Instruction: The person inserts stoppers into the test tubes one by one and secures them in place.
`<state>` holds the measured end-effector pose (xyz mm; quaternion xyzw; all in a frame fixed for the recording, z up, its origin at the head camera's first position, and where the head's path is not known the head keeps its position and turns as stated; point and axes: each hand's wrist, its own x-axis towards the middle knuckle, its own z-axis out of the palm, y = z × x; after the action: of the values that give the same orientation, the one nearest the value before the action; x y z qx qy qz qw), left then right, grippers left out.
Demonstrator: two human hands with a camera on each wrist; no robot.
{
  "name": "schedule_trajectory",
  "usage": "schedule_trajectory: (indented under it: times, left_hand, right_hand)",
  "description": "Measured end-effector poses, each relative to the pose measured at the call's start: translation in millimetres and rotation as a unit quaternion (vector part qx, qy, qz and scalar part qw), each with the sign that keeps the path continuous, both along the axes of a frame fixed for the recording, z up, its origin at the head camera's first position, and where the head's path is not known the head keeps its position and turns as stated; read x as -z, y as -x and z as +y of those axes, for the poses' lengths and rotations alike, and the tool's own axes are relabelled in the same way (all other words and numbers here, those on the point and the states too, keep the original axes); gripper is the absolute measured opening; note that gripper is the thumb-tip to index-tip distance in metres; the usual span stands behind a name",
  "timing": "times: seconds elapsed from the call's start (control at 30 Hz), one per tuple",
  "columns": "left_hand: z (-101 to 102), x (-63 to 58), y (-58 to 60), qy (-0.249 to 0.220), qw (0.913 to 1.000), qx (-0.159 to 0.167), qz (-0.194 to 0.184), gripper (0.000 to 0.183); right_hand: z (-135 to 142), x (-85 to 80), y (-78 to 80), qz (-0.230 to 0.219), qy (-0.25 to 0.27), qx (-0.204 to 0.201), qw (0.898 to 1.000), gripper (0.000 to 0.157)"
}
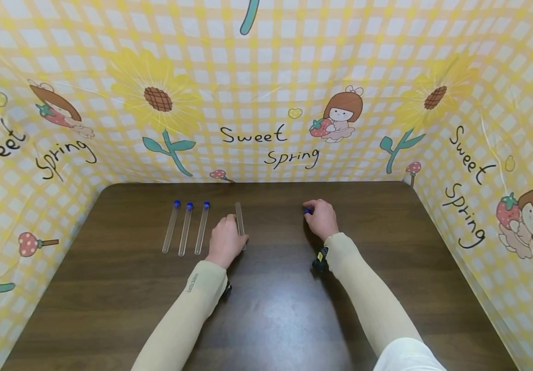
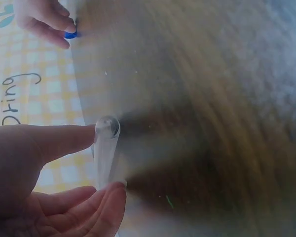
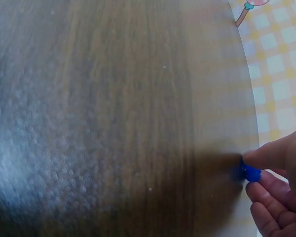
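Observation:
My left hand pinches a clear test tube that has no cap on its far end. In the left wrist view the tube sits between thumb and fingertips, its rounded end towards the camera. Farther right, my right hand holds a small blue cap near the table's back edge. The right wrist view shows that blue cap between thumb and index finger. Left of my left hand lie several capped test tubes, side by side, their blue caps pointing away from me.
The dark wooden table is walled at the back and sides by a yellow checked cloth printed with flowers and lettering. A black wrist camera hangs under my right wrist.

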<state>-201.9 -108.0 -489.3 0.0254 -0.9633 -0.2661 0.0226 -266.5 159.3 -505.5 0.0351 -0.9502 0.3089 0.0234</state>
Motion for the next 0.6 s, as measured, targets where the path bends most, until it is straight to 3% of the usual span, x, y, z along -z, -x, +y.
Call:
schedule_trajectory:
  times: [0.6]
  left_hand:
    - [-3.3, 3.2, 3.0, 0.006, 0.9998, -0.006, -0.019, 0.045]
  right_hand:
    - [0.1, 2.2, -1.3, -0.002, 0.016, 0.011, 1.000, 0.030]
